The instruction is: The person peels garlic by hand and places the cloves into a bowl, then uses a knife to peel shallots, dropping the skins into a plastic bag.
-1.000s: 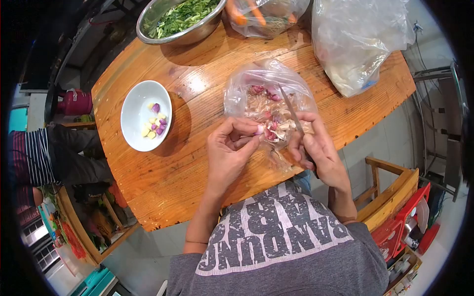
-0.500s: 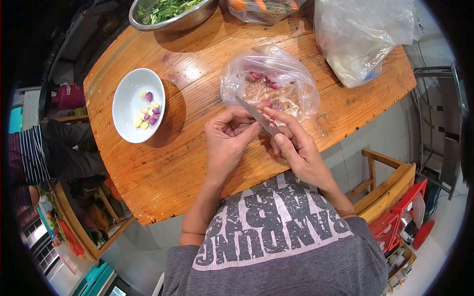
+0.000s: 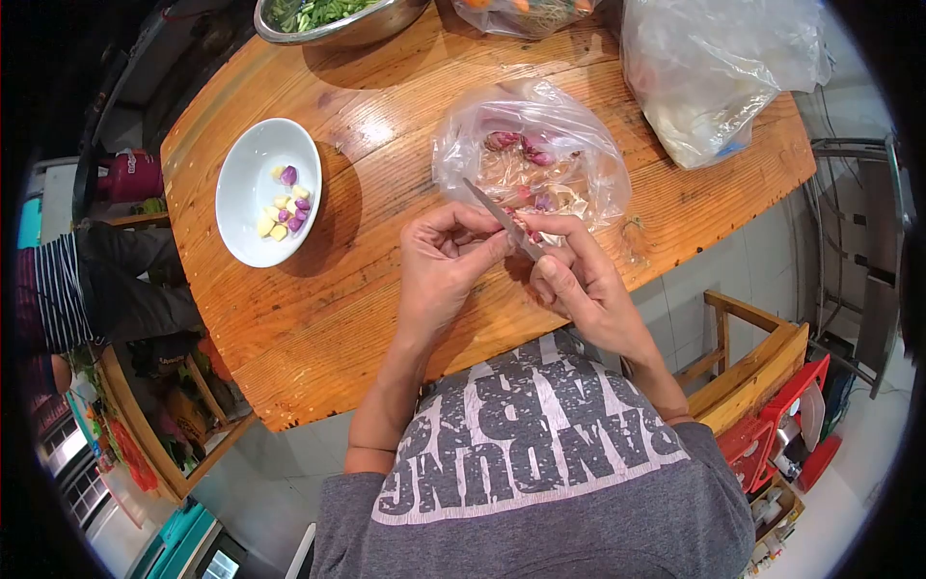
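Note:
My right hand is closed around a small knife, its blade pointing up and left. Close against the blade, my left hand is closed in a pinch; whatever lies between its fingertips is mostly hidden, with reddish skin bits showing near them. Just beyond both hands lies an open clear plastic bag with red-purple shallots and loose papery peels in it. To the left, a white bowl contains peeled garlic cloves and purple shallots.
On the wooden table, a metal bowl of chopped greens stands at the far edge, near a bag of vegetables. A larger plastic bag is at back right. A person in a striped top is at left; a wooden stool at right.
The view has shifted slightly. My left fingertips have moved a little to the right, closer to my right hand along the blade. The knife remains in my right hand.

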The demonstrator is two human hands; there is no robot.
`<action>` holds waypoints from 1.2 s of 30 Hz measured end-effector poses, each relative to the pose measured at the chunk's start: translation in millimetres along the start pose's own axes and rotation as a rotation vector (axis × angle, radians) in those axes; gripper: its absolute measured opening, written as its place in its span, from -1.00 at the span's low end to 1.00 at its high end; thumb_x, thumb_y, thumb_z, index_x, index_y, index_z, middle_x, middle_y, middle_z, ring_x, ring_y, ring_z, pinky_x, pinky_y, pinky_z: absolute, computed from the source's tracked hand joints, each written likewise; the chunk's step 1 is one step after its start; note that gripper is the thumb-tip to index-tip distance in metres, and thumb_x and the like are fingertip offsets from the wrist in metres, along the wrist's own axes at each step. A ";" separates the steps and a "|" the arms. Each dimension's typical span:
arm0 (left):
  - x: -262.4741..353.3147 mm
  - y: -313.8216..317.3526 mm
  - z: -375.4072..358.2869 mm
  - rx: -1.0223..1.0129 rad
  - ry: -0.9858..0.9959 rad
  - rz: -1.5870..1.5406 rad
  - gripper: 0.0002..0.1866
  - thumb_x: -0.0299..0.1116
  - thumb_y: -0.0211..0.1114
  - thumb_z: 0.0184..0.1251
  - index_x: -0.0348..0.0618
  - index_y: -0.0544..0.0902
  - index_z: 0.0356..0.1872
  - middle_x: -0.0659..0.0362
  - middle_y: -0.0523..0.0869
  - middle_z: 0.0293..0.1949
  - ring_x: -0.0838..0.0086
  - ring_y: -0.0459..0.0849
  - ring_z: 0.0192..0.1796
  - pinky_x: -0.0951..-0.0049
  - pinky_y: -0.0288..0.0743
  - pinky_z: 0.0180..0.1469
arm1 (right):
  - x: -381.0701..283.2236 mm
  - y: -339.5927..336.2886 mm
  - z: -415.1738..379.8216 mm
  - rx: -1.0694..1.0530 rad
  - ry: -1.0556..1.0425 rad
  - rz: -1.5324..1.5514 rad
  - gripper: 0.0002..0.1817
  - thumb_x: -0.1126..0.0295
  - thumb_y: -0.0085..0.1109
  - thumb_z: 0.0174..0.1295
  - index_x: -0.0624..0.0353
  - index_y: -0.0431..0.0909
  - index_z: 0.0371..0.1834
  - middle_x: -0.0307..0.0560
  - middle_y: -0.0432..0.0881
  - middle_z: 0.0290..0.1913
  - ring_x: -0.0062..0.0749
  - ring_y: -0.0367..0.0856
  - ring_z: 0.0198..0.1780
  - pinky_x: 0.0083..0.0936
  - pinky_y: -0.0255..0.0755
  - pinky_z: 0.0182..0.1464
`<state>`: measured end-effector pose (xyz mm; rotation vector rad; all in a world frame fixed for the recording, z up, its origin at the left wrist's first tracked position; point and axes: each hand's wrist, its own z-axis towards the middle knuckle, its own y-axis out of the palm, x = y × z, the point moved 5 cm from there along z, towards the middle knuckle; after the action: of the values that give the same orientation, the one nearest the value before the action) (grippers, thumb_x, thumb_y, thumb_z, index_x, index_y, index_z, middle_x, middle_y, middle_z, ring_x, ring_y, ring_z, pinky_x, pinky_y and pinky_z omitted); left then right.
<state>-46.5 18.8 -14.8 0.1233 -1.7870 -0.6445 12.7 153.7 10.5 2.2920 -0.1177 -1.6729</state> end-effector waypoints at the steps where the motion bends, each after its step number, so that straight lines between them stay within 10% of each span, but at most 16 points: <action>1: 1.2 0.9 0.2 -0.013 0.005 0.004 -0.90 -0.68 0.32 0.10 -0.35 0.61 -0.36 0.09 0.70 -0.27 0.54 0.67 -0.19 0.54 0.59 -0.09 | 0.2 -0.6 -0.4 -0.005 0.001 0.004 -0.64 0.39 -0.08 0.40 0.16 0.26 0.24 -0.35 0.33 -0.49 -0.74 0.19 -0.45 -0.73 0.16 -0.38; 15: 8.0 9.6 -1.2 -0.084 0.009 0.090 -0.91 -0.67 0.31 0.11 -0.39 0.63 -0.33 0.07 0.70 -0.28 0.51 0.68 -0.21 0.54 0.58 -0.12 | -2.0 -3.5 1.8 0.040 -0.070 -0.026 -0.78 0.37 -0.07 0.41 0.15 0.31 0.05 -0.32 0.39 -0.54 -0.78 0.26 -0.53 -0.76 0.15 -0.50; 24: 5.2 9.9 1.5 -0.094 -0.139 -0.057 -0.88 -0.63 0.28 0.17 -0.36 0.66 -0.25 0.09 0.67 -0.19 0.50 0.68 -0.19 0.52 0.58 -0.14 | 1.7 -8.0 1.9 -0.148 0.175 0.576 -0.76 0.21 -0.21 0.46 0.03 0.27 0.06 -0.26 0.32 -0.54 -0.79 0.09 -0.72 -0.84 -0.02 -0.69; 36: 8.4 7.3 -1.5 -0.045 -0.022 0.012 -0.83 -0.65 0.31 0.14 -0.38 0.61 -0.23 0.07 0.69 -0.22 0.47 0.69 -0.16 0.53 0.59 -0.07 | 8.6 -6.6 1.8 -0.027 0.025 0.105 -0.76 0.25 -0.14 0.44 0.03 0.27 0.09 -0.27 0.37 -0.52 -0.81 0.14 -0.67 -0.84 0.02 -0.64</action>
<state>-46.0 21.1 -3.8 0.0754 -1.7914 -0.6799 13.1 157.6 0.2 2.2450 -0.2052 -1.5843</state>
